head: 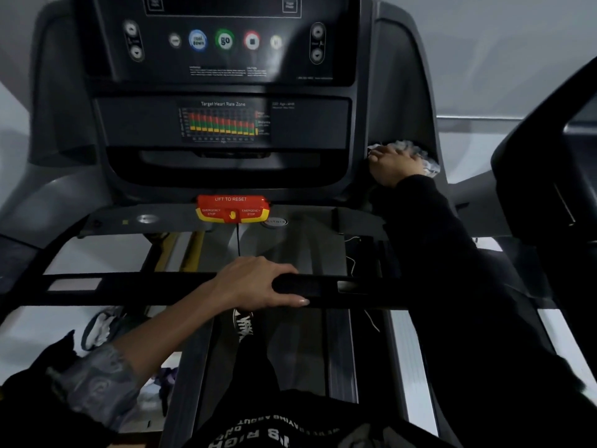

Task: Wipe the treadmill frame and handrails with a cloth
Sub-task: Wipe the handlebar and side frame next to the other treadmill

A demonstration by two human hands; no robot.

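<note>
Right hand (392, 164) clutches cloth (416, 150) against frame (403, 92); console (223, 121) edge just left, second machine (549, 156) near right. Left hand (258, 282) wraps handrail (323, 286); stop switch (232, 208) beyond, open gap between.

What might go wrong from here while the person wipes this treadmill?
The cloth under the right hand works beside the console; a wide stroke might press the green go button while a shoe stands on the belt.
The left hand grips the handrail below the red emergency stop; a slip might knock it.
</note>
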